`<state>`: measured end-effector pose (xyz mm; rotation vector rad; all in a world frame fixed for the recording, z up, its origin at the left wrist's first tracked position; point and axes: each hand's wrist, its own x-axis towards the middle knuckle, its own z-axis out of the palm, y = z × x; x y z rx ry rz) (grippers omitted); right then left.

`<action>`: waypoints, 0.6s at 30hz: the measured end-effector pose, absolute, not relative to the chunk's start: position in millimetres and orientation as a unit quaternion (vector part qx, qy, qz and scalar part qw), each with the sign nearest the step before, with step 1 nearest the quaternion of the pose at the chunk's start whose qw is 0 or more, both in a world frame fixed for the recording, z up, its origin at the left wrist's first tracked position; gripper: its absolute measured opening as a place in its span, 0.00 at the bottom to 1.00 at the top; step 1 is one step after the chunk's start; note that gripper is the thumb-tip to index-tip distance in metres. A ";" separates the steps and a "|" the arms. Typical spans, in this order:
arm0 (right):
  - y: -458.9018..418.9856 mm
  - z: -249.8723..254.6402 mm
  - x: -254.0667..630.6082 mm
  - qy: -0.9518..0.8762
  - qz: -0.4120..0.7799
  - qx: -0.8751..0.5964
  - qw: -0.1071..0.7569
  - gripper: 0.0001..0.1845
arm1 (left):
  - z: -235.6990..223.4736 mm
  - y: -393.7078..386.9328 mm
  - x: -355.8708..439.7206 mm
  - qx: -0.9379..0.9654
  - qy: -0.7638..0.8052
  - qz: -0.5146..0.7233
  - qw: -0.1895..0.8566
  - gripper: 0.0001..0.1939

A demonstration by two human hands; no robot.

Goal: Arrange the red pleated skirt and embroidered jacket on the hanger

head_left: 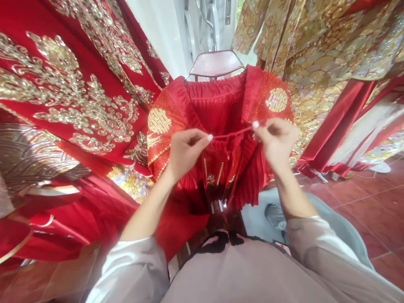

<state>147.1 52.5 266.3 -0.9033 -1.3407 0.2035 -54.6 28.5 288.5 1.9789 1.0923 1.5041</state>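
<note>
A person's two bare hands are raised in front of the body, apart, pulling a thin red cord nearly straight between them. The left hand pinches one end between thumb and fingertips; the right hand pinches the other, slightly higher, its outline a little blurred. Both wrists emerge from pale, loose sleeves.

The cord crosses the open front of a red garment, which hangs upright directly beyond the hands on a hanger. It has a gathered neckline, pleated fabric below, and orange-red shoulders, each bearing a round gold emblem.

To the left, close beside it, spreads a deep red robe thick with glittering gold sequin sprays. To the right hangs a gold garment with a scale-like pattern. Lower right, beyond the right forearm, is a rounded grey object, too unclear to identify, on a reddish tiled floor.
</note>
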 end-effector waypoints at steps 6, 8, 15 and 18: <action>117.1 298.9 222.4 -0.495 0.036 -0.409 0.766 0.17 | 335.1 46.5 -107.9 0.685 0.421 0.594 -0.027 0.09; 135.4 289.1 246.2 -0.454 0.018 -0.439 0.775 0.18 | 329.6 51.8 -135.2 0.634 0.456 0.617 -0.095 0.08; 137.4 274.8 208.3 -0.528 -0.107 -0.597 0.595 0.08 | 307.0 51.8 -122.0 0.583 0.611 0.480 -0.239 0.09; 119.8 279.2 170.5 -0.576 -0.180 -0.643 0.472 0.24 | 292.2 58.4 -79.5 0.590 0.615 0.447 -0.271 0.20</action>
